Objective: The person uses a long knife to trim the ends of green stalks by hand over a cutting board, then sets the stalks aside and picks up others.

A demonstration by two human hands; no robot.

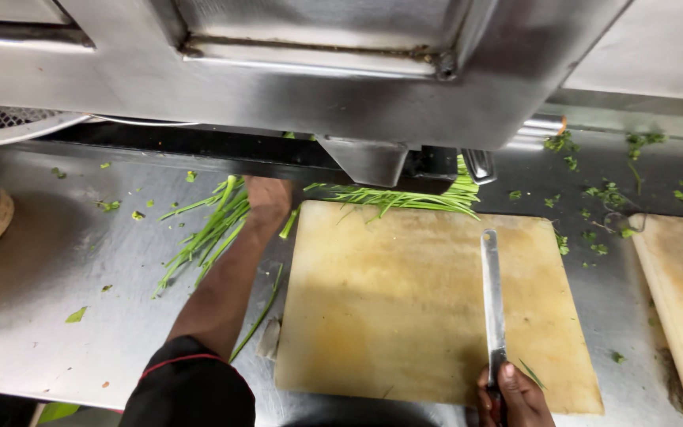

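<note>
my left hand (269, 198) reaches under steel shelf (318, 71) among green stalks (211, 229) on desk (65, 261), grip hidden. right hand (515, 395) clenched on knife (492, 292) over bare cutting board (397, 300). no stalks cut on board yet; more stalks (405, 198) at its far edge.

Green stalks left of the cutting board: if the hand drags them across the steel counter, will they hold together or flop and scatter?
The green stalks look thin, long and loosely fanned, so they would likely bend and separate rather than move as one. Loose bits already dot the steel counter, suggesting some shedding. They seem light, so the left hand should shift them easily.
</note>
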